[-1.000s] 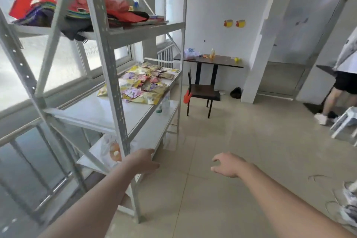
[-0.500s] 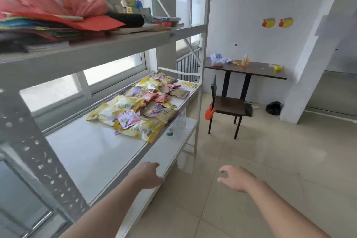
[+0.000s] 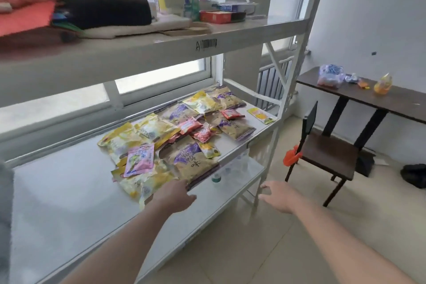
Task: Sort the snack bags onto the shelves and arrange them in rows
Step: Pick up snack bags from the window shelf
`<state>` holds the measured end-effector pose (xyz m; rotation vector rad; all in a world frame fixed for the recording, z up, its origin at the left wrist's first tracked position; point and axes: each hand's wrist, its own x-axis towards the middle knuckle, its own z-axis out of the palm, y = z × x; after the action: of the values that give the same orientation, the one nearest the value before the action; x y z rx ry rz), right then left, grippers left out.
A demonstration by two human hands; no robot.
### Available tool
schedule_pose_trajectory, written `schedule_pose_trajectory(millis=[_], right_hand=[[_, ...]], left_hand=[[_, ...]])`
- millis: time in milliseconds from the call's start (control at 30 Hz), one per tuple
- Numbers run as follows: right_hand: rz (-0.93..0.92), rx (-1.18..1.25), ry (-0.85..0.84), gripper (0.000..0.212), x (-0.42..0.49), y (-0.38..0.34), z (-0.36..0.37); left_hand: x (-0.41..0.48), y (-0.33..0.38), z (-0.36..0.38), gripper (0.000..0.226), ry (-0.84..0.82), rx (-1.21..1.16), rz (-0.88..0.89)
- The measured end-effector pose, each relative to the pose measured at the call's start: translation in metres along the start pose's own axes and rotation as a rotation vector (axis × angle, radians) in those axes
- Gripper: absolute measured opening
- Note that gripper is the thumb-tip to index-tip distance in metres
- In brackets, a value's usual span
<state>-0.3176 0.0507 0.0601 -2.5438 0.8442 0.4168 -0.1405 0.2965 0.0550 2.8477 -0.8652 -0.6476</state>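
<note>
Yellow, brown and red bags [image 3: 182, 136] are heaped unsorted on the middle shelf [image 3: 64, 196], toward its far right. The shelf has been approached over the last 1 second, so the heap is now within reach and sorting can be begun. The left hand [image 3: 175, 196] is stretched out empty, fingers relaxed, at the edge of the nearest bag [image 3: 143, 183]; contact cannot be told. The right hand [image 3: 280, 196] is held open, empty, beside the shelf.
</note>
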Motion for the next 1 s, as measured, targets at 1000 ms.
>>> schedule_pose_trajectory(millis=[1000], right_hand=[[-0.658, -0.387, -0.005, 0.092, 0.438, -0.033, -0.098]], left_hand=[[0.209, 0.069, 0.008, 0.116, 0.074, -0.137, -0.851]])
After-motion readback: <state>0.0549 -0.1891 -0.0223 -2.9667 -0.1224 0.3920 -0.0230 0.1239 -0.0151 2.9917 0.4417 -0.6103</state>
